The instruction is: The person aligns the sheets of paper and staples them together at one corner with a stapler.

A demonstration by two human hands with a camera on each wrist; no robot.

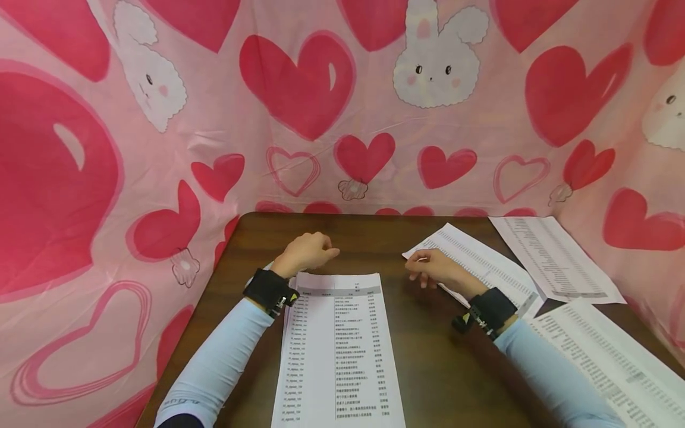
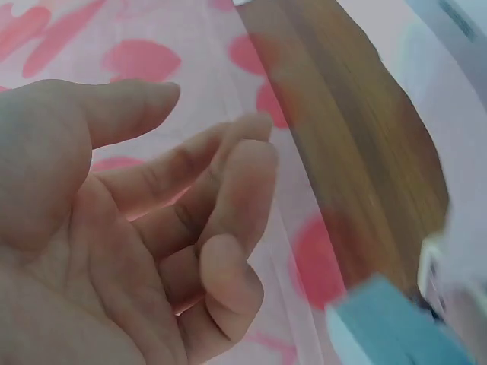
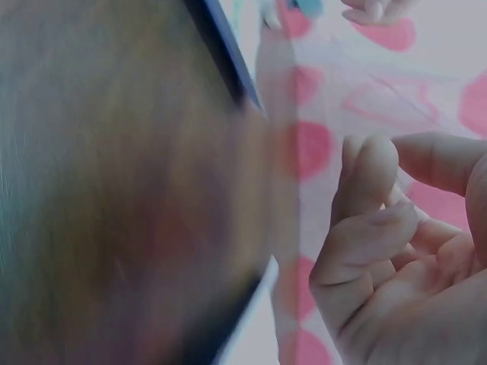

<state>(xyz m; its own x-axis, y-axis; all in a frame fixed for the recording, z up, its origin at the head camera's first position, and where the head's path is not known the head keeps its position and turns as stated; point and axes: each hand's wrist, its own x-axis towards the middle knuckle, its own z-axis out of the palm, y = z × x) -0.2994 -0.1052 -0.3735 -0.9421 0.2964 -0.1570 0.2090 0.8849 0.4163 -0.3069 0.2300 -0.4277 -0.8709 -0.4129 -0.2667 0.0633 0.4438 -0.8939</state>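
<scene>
A stack of printed paper sheets (image 1: pixel 337 351), covered in table rows, lies on the brown wooden table (image 1: pixel 428 362) between my forearms. Just beyond the stack's far left corner is my left hand (image 1: pixel 307 252). In the left wrist view its fingers (image 2: pixel 247 190) bend loosely, with nothing between them and the thumb. My right hand (image 1: pixel 436 267) hovers right of the stack, close to a slanted printed sheet (image 1: pixel 471 255). Its fingers (image 3: pixel 365 243) hang loosely curled in the right wrist view, and no object shows in them.
Two more printed sheets lie on the right: one far sheet (image 1: pixel 556 255) and one near sheet (image 1: pixel 605 356), partly behind my right forearm. A pink cloth (image 1: pixel 374 131) with hearts and rabbits hangs around the table's back and sides. Each wrist wears a black strap (image 1: pixel 266 291) with a camera.
</scene>
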